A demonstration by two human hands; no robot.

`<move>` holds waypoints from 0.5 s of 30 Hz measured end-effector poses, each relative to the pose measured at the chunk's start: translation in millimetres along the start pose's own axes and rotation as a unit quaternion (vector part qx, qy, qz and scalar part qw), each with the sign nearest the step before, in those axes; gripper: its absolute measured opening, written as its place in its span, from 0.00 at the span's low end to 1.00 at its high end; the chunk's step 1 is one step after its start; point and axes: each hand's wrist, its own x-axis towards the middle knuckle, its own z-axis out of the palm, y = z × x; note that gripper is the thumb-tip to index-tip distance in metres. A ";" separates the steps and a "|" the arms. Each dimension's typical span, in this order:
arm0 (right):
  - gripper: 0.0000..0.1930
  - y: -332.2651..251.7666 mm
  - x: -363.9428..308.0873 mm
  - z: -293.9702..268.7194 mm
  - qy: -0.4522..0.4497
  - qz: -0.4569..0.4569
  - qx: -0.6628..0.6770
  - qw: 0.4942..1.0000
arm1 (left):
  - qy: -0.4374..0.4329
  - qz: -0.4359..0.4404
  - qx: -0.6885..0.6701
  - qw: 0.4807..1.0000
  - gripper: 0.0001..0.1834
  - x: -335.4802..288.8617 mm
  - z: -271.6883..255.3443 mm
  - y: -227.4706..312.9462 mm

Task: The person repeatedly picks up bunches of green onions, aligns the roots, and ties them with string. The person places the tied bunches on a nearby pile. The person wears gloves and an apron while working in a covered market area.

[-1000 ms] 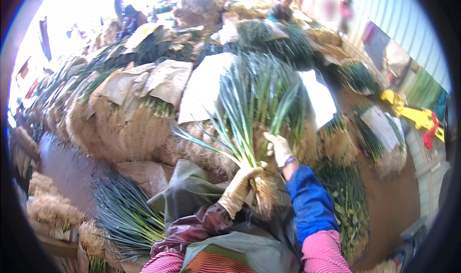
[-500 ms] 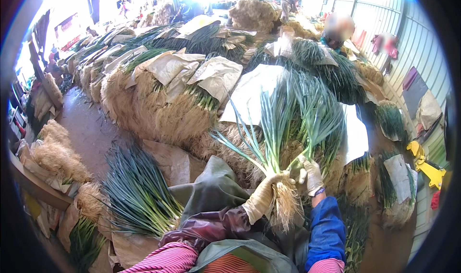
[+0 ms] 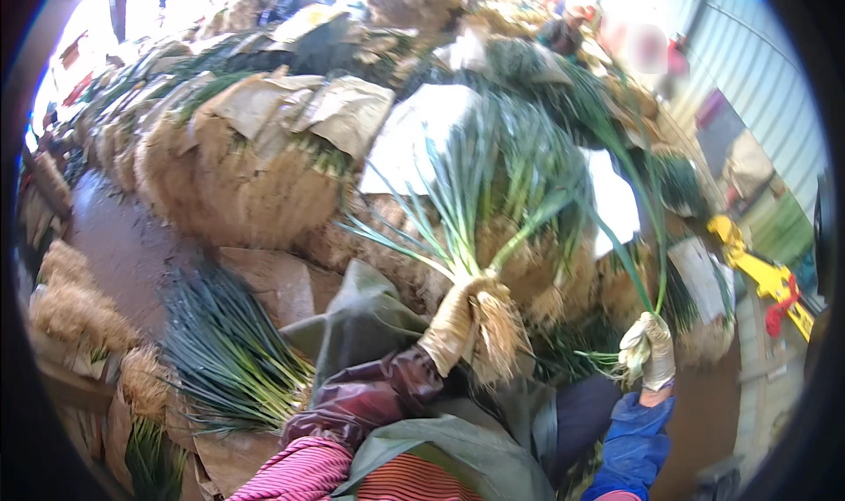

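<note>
Head view. A bunch of green onions [image 3: 480,228] is held upright in the gloved left hand [image 3: 453,320], whose fingers are wrapped closed around the base of the stalks just above the roots. The pale, tangled roots [image 3: 502,329] are seen hanging below the grip, and the green leaves are fanned upward and outward at the centre of the frame. The gloved right hand [image 3: 649,351] is placed lower right, apart from the bunch; it is closed in a pinch on a few loose green leaves [image 3: 629,263], which arc upward from the fist. The left forearm is covered by a dark maroon sleeve guard [image 3: 365,395] over striped pink cloth, the right by a blue sleeve [image 3: 635,444].

A second heap of green onions [image 3: 224,347] is laid to the lower left, leaf tips pointed toward the centre. Behind the held bunch, large bundles of onions with roots outward [image 3: 238,184] are stacked, some topped with brown paper [image 3: 348,109] and a white sheet [image 3: 409,140]. A wet concrete floor [image 3: 119,246] is noted at left. A yellow tool [image 3: 761,276] is seen at the right edge. A person in the far background is blurred.
</note>
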 end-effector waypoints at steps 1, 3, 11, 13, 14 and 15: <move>0.12 -0.9 -18.8 -30.2 0.044 0.027 -0.024 0.998 | 0.003 -0.015 -0.018 1.000 0.16 -2.2 3.2 -0.1; 0.14 19.0 -49.8 -102.0 0.130 0.104 -0.146 0.975 | 0.008 -0.015 -0.016 1.000 0.16 -2.0 2.8 0.0; 0.22 93.7 -32.6 -211.7 0.102 0.158 -0.755 0.629 | -0.017 -0.027 0.005 0.999 0.19 11.8 -10.2 -13.6; 0.14 65.6 28.4 -87.2 0.039 0.101 -0.448 0.887 | -0.014 -0.022 -0.003 1.000 0.18 11.1 -16.4 -7.4; 0.11 49.9 52.4 -25.9 0.005 0.100 -0.273 0.957 | -0.014 -0.020 -0.009 1.000 0.18 11.4 -17.5 -6.0; 0.13 49.6 75.8 11.2 -0.064 0.062 -0.250 0.964 | -0.013 -0.031 -0.013 0.999 0.18 9.1 -15.6 -6.8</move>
